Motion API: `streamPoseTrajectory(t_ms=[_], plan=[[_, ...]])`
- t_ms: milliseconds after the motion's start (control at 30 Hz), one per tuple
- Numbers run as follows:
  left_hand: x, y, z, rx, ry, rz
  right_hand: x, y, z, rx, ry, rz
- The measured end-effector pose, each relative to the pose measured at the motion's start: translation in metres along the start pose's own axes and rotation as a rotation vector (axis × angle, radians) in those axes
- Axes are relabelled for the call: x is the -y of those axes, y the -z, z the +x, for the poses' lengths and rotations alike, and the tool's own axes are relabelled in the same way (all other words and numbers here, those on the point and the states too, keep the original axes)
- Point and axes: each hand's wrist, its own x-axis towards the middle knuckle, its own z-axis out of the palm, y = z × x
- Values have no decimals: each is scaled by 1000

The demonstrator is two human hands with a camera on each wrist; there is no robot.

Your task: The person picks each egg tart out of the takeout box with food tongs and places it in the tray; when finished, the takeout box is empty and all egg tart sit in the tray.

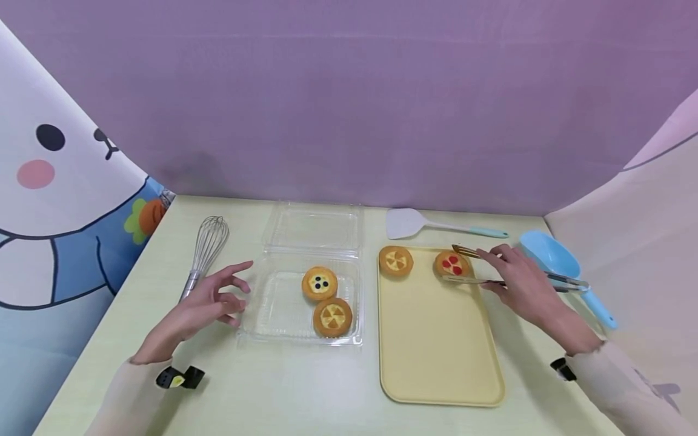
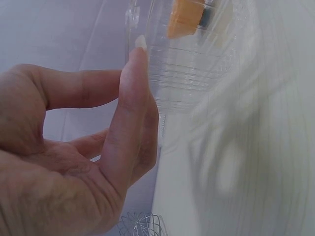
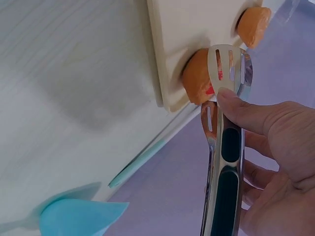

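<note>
head view: right hand (image 1: 518,283) grips metal tongs (image 3: 230,145), their arms spread about the red-topped tart (image 1: 454,264) in the far right corner of the tray (image 1: 436,363). tip contact: cannot tell. left hand (image 1: 209,303) loosely bent, holding nothing, near the clear box (image 1: 280,303). step seems to be tonging this tart; next move likely calls for level, gentle tips.

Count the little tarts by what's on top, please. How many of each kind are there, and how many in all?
Wedge-patterned tarts: 2 (one on the tray, one in the clear container)
Dark-dotted tart: 1 (in the container)
Red-topped tart: 1 (between the tips of the tongs)
Total: 4
</note>
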Motion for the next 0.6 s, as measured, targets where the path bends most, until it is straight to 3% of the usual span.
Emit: streamPoseTrajectory(t_ms=[333, 600], plan=[[0, 1, 0, 6, -20, -13, 19, 14, 6, -66, 66, 0], [-3, -1, -3, 6, -22, -26, 57, 18, 33, -57, 131, 59]])
